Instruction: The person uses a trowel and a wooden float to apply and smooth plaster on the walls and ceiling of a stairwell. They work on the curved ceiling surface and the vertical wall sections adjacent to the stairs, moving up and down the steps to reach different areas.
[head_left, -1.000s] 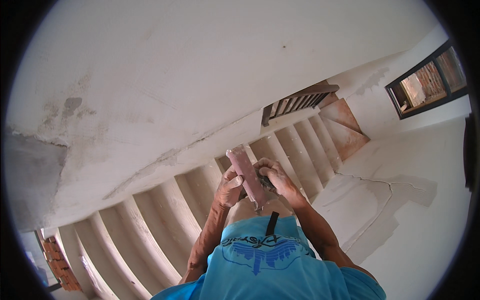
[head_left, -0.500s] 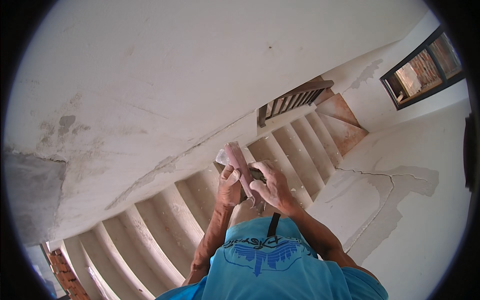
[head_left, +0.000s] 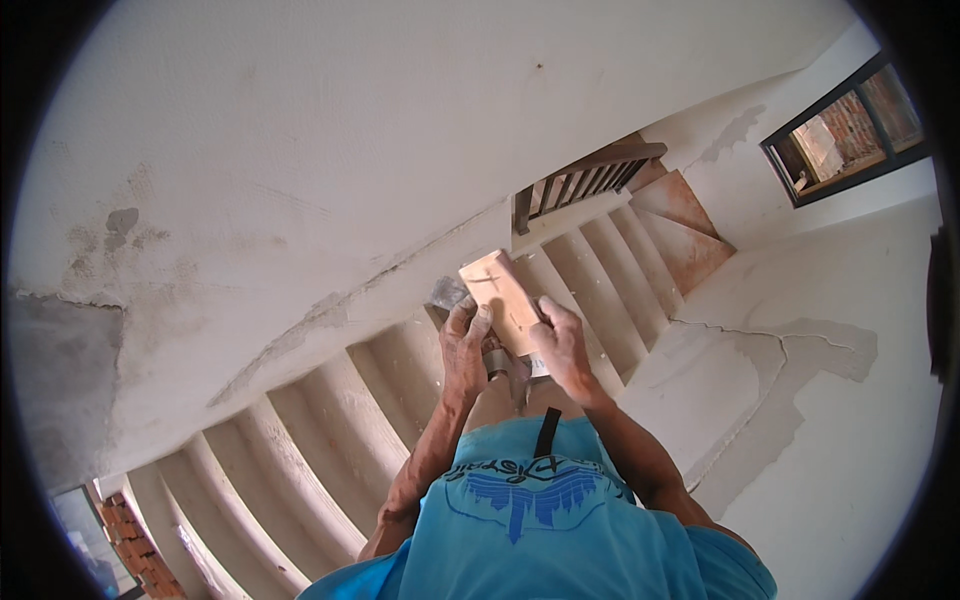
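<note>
Held between my two hands is a flat rectangular sanding block [head_left: 503, 303], its tan face with a few dark marks turned up and a darker reddish-brown side at the right. My left hand [head_left: 464, 350] pinches its left edge, thumb and fingertips dusted white. On the lower right edge, my right hand [head_left: 565, 350] closes around it, fingers partly hidden beneath. Beyond my left fingertips shows a grey lump [head_left: 447, 292] whose kind I cannot make out.
Under me a curved concrete staircase [head_left: 320, 455] runs from lower left to upper right. A plastered wall [head_left: 300, 150] rises on the left; the right wall has a crack [head_left: 770, 385] with grey patches. A dark railing [head_left: 590, 185] and a window [head_left: 850, 130] are farther up.
The block has turned from edge-on, with its pinkish sheet showing, to its broad tan face upward. My right hand has shifted slightly right and my left thumb lies a little higher.
</note>
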